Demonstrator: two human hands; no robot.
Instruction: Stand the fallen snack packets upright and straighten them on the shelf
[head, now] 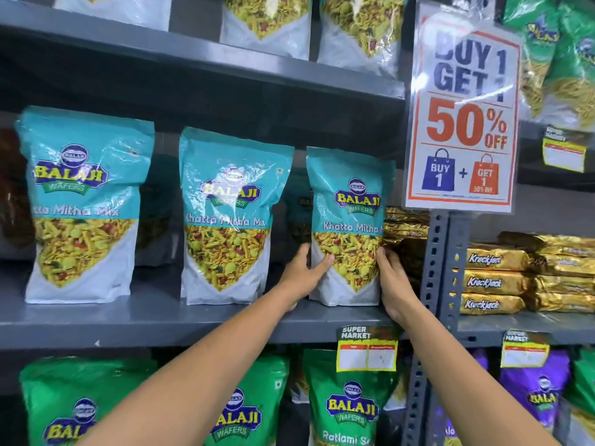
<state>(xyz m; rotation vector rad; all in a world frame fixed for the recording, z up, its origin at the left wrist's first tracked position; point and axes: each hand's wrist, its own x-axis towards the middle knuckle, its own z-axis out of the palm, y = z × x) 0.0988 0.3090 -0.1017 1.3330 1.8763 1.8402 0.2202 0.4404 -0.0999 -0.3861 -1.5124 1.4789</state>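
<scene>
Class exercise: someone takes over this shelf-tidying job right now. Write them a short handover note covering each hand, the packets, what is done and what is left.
Left hand and right hand press the two sides of the rightmost teal packet, which stands upright on the grey shelf.
Middle teal packet and left teal packet stand upright, facing front.
Done: all three stand.
Left: let go, check the row's line and spacing.

Glossy plastic snack packets (crinkled, shiny) on a matt grey metal shelf.
</scene>
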